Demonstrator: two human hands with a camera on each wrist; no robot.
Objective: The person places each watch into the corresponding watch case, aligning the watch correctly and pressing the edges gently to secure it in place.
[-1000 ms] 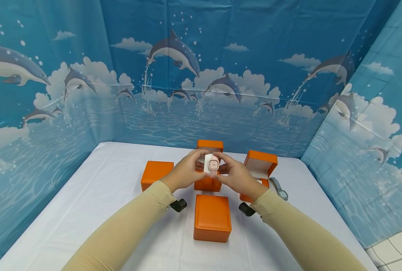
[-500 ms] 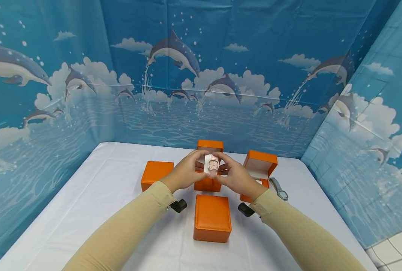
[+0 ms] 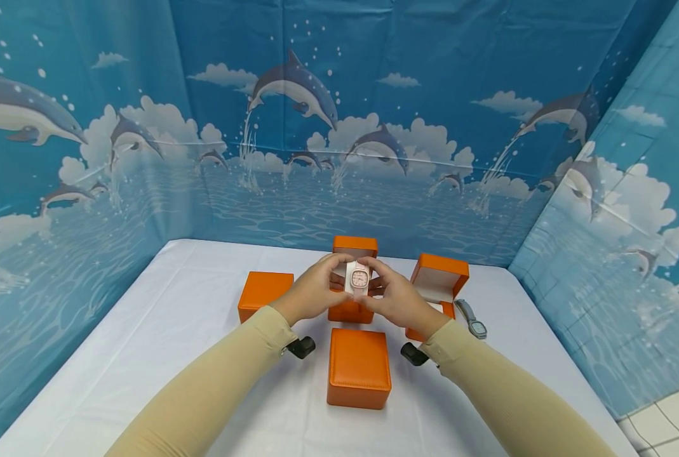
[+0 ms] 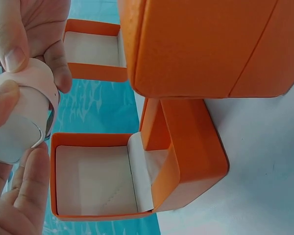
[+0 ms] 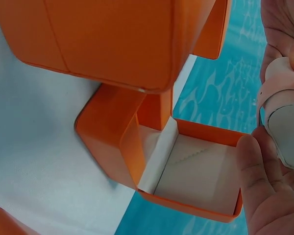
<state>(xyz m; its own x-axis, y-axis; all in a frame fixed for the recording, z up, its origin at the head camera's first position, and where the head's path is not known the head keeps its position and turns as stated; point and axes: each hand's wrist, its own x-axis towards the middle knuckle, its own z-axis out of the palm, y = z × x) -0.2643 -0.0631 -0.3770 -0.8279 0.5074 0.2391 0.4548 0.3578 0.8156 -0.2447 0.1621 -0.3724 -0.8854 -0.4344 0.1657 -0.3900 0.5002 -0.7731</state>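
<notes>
A pink-strapped wristwatch with a squarish dial is wrapped round a white cushion. My left hand grips the cushion from the left, its thumb low and fingers along the top. From the other side, my right hand holds the same cushion and strap between thumb and fingers. In the left wrist view, the strap loops round the cushion. Both hands are raised in front of an open orange watch box, whose pale-lined lid stands up behind its base.
A closed orange box stands in front, nearer the body. Another closed box is at the left. To the right is an open orange box with a grey watch beside it on the white-covered table.
The wristwatch has shifted very slightly to the left and sits more central on the cushion. Both hands keep nearly the same place; the right wrist has edged left a little.
</notes>
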